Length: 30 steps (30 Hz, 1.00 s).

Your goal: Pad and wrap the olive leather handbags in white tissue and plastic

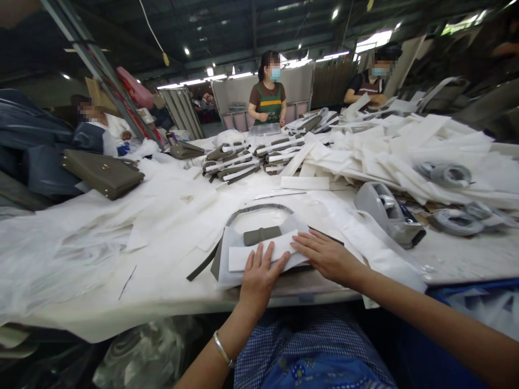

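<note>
A white foam strip (240, 259) lies across a handbag (217, 266) that rests flat near the table's front edge. White wrapping sheet (231, 237) covers part of the bag, and an olive-grey flap piece (261, 235) shows just beyond the strip. My left hand (261, 270) presses on the strip with its fingers spread. On the strip's right end lies my right hand (320, 253), fingers stretched out flat. The bag's strap (259, 207) arcs behind it, and a dark strap end sticks out to the left. Both hands cover part of the strip and bag.
A grey tape dispenser (385, 210) stands to the right, near tape rolls (456, 221). Piled white foam sheets (401, 146) and stacked wrapped bag parts (239, 161) fill the back. At left sits an olive handbag (105, 172). Several people are across the table.
</note>
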Each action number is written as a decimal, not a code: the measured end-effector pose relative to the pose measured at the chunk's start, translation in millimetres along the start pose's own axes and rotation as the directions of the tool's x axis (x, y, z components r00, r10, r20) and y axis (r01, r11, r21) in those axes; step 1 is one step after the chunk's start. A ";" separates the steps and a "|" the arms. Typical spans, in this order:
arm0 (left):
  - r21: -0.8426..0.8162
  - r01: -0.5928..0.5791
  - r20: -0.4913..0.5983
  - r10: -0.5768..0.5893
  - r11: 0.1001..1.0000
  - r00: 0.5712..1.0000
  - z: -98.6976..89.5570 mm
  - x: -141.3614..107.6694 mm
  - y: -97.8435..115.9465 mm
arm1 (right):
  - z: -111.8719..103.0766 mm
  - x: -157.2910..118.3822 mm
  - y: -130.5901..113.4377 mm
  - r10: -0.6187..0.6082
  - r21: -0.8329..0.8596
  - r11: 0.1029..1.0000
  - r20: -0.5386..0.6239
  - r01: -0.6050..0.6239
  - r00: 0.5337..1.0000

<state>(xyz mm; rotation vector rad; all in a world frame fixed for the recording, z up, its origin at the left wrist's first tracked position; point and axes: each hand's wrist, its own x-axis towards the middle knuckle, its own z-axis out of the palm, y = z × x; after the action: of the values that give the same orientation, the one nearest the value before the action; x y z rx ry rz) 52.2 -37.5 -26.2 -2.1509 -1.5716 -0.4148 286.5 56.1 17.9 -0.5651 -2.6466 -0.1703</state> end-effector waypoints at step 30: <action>-0.158 0.066 0.060 -0.057 0.985 0.997 3.8 1.3 18.0 | 60.0 156.6 71.5 0.618 -0.228 0.770 0.501 -0.596 0.606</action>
<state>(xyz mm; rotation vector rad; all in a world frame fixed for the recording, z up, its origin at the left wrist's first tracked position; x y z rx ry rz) 69.6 -39.1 -32.0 -2.2543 -1.6903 -0.5219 163.8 190.1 33.6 -1.7281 -2.7719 0.1893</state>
